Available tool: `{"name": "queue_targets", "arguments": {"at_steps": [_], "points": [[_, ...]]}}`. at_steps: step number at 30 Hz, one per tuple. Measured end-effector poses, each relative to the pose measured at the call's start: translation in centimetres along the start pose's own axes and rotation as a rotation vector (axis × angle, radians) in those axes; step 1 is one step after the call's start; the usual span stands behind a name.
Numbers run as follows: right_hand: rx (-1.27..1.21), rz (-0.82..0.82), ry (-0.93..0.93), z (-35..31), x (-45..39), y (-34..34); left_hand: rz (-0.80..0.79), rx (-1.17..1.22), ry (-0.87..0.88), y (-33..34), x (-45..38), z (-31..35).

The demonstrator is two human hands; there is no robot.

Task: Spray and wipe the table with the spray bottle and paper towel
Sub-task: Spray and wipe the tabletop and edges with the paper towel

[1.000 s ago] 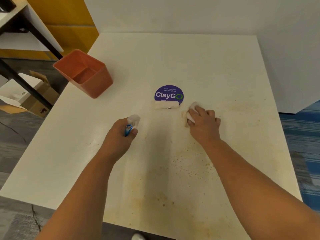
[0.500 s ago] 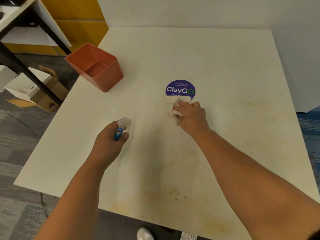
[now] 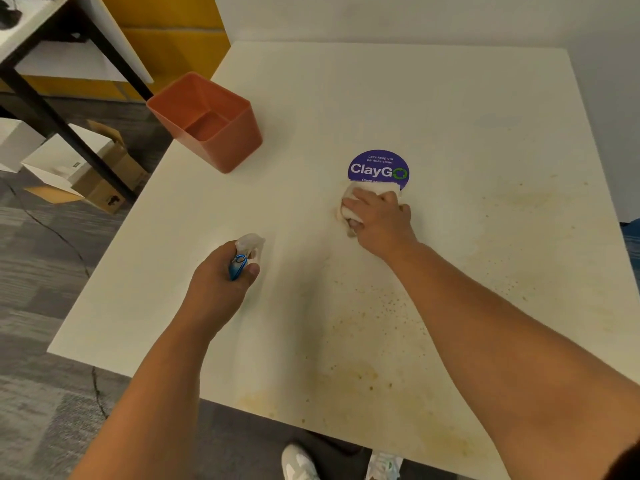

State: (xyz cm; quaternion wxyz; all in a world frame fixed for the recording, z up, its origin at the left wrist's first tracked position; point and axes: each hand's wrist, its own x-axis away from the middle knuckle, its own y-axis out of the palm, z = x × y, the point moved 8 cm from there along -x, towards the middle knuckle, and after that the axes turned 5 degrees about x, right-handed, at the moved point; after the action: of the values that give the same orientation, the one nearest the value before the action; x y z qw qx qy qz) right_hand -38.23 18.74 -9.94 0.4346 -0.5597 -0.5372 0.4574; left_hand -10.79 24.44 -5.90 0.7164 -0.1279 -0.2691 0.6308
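Observation:
My left hand (image 3: 221,289) grips a small spray bottle (image 3: 244,256) with a clear head and blue trigger, held just above the white table (image 3: 450,116) near its middle. My right hand (image 3: 379,216) presses a crumpled white paper towel (image 3: 349,209) flat on the table, right below a round purple ClayGO sticker (image 3: 378,168). The towel covers the sticker's lower edge. Brown speckles and yellowish stains (image 3: 374,306) spread over the near and right parts of the table.
An orange square tub (image 3: 207,123) stands at the table's left side. Beyond the left edge are a black-legged desk (image 3: 52,98) and cardboard boxes (image 3: 90,168) on the floor. A white wall runs behind the table. Two shoes (image 3: 301,462) show below the near edge.
My right hand has slid the paper towel leftward and up to the sticker's lower edge. The left hand with the bottle keeps its spot on the table; the camera has shifted.

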Motion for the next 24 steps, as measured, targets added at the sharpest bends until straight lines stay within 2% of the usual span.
{"name": "queue_targets", "arguments": {"at_steps": [4, 7, 9, 10, 12, 14, 16, 20, 24], "points": [[-0.016, -0.103, -0.193, -4.0, 2.0, 1.2, 0.005, 0.02, -0.009, -0.4, 0.3, -0.5], [-0.215, -0.137, -0.362, -6.0, 5.7, 1.4, 0.009, 0.044, -0.02, -0.7, 0.4, -0.6], [-0.349, -0.094, -0.413, -6.0, 6.3, 0.5, 0.01, 0.048, -0.021, -1.0, 0.5, -0.6], [-0.398, -0.025, -0.376, -5.3, 5.6, -0.3, 0.014, 0.043, -0.025, -1.2, 0.5, -0.6], [-0.367, 0.1, -0.185, -2.8, 3.1, -1.4, 0.024, 0.03, -0.037, -1.5, 0.6, -0.9], [-0.139, 0.046, -0.004, -0.8, 0.9, -0.4, 0.027, 0.014, -0.041, -1.9, 0.8, -1.3], [0.044, -0.021, 0.005, -1.2, 0.2, 0.7, 0.03, 0.012, -0.05, -2.1, 0.9, -1.7], [0.011, -0.048, -0.189, -5.7, 4.0, 1.6, 0.021, 0.046, -0.038, -2.4, 1.2, -1.5], [-0.243, -0.083, -0.5, -9.3, 8.7, 2.1, 0.027, 0.057, -0.017, -3.1, 1.4, -1.2]]}}
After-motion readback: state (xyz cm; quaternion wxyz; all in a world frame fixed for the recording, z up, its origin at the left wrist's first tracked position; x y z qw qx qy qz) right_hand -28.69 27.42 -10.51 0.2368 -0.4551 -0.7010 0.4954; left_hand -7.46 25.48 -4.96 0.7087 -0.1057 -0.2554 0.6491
